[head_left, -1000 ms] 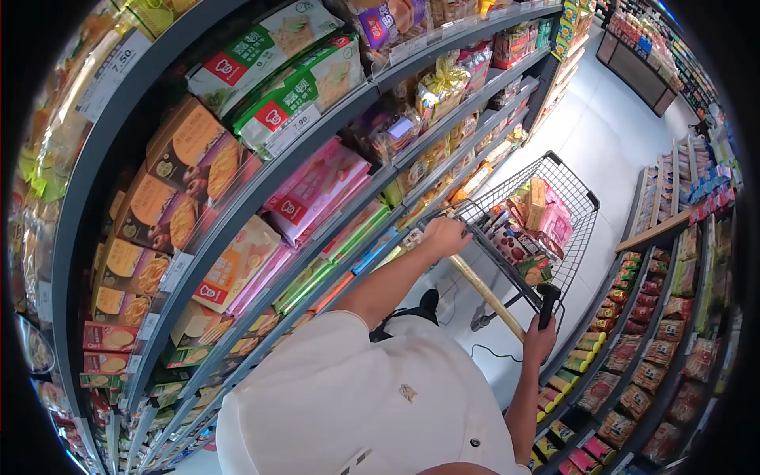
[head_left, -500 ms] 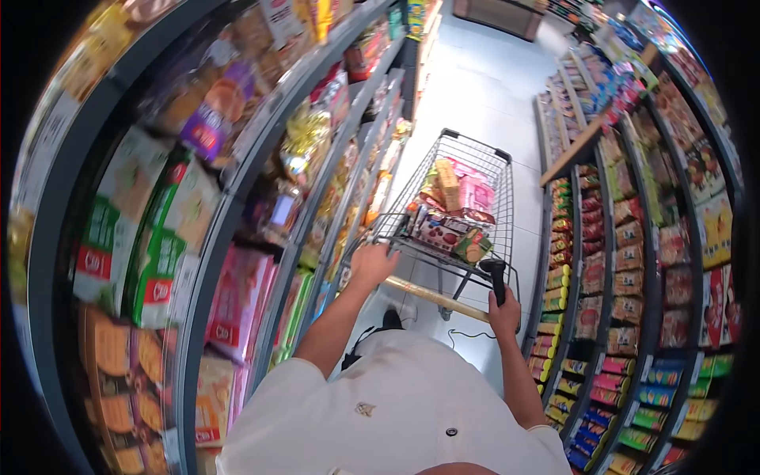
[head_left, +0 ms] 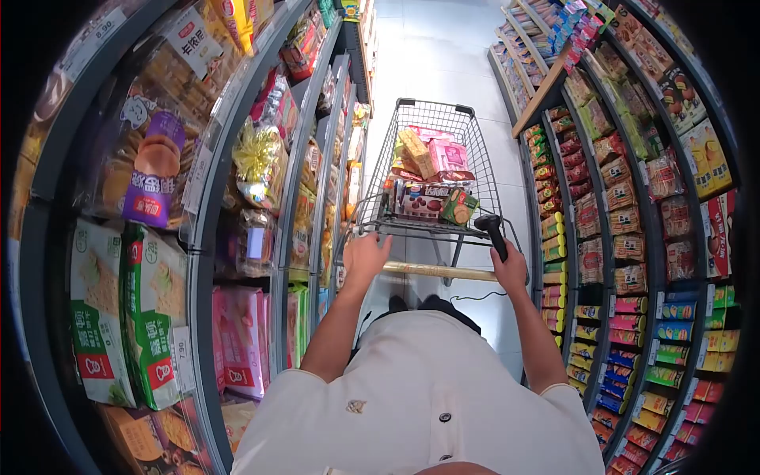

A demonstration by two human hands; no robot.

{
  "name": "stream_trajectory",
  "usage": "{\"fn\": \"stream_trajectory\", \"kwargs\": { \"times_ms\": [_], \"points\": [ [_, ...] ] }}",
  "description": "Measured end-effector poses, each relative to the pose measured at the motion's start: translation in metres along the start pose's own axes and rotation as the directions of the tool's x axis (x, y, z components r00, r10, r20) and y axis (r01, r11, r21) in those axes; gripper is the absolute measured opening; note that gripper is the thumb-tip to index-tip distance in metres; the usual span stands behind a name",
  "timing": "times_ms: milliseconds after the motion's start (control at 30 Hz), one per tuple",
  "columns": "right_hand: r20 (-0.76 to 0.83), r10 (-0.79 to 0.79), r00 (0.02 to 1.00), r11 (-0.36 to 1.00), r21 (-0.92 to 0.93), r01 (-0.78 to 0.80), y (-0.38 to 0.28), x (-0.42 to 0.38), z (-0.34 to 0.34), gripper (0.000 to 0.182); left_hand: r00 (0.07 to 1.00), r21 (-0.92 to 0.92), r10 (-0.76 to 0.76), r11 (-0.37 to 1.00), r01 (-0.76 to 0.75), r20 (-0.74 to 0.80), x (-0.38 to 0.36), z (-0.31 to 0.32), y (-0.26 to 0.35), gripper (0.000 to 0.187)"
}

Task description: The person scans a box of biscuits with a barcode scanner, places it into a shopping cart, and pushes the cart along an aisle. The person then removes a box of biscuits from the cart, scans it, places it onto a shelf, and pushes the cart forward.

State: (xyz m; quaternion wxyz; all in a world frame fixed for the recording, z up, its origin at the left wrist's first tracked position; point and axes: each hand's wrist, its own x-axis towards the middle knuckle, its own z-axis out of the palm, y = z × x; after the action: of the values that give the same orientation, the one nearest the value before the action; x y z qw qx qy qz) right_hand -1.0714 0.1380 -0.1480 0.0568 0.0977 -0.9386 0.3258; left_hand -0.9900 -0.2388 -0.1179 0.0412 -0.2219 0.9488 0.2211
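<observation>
My left hand is closed around the left end of the cart's handlebar, with its thumb apart. At the bar's right end, my right hand is closed on a black device with a rounded head, perhaps a handheld scanner. Whether those fingers also grip the bar is hidden. Ahead stands the wire shopping cart. In it lie a yellow-tan packet, a pink package, a brown-and-white package and a green packet.
Tall shelves line both sides closely. On the left are bagged breads and green-and-white packages; on the right, rows of small colourful packets. The pale tiled floor runs ahead. A thin cord hangs below the handlebar.
The view has turned, so the cart now points more straight ahead and appears further left and higher. Both hands keep their hold. Both shoes now show under the bar.
</observation>
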Motion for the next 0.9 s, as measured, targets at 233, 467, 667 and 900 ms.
{"fn": "stream_trajectory", "kwargs": {
  "times_ms": [233, 467, 667, 900],
  "points": [
    [0.003, 0.059, 0.998, 0.996, -0.068, -0.058, 0.018, 0.038, 0.008, 0.049, 1.0, -0.007, 0.021, 1.0, -0.021, 0.013, 0.025, -0.003, 0.015, 0.054],
    [0.029, 0.036, 0.999, 0.999, -0.009, -0.035, 0.01, 0.076, 0.003, 0.049, 1.0, 0.003, -0.019, 1.0, 0.019, -0.015, 0.049, -0.005, 0.029, 0.053],
    [0.023, 0.005, 1.0, 1.0, 0.027, -0.006, 0.006, 0.119, 0.004, 0.049, 0.999, 0.009, -0.025, 1.0, 0.026, -0.047, 0.081, -0.006, 0.041, 0.051],
    [0.055, -0.007, 0.998, 1.0, 0.029, 0.006, 0.01, 0.182, 0.012, 0.047, 0.995, 0.023, -0.066, 0.997, 0.068, -0.072, 0.137, -0.002, 0.055, 0.056]
  ]
}}
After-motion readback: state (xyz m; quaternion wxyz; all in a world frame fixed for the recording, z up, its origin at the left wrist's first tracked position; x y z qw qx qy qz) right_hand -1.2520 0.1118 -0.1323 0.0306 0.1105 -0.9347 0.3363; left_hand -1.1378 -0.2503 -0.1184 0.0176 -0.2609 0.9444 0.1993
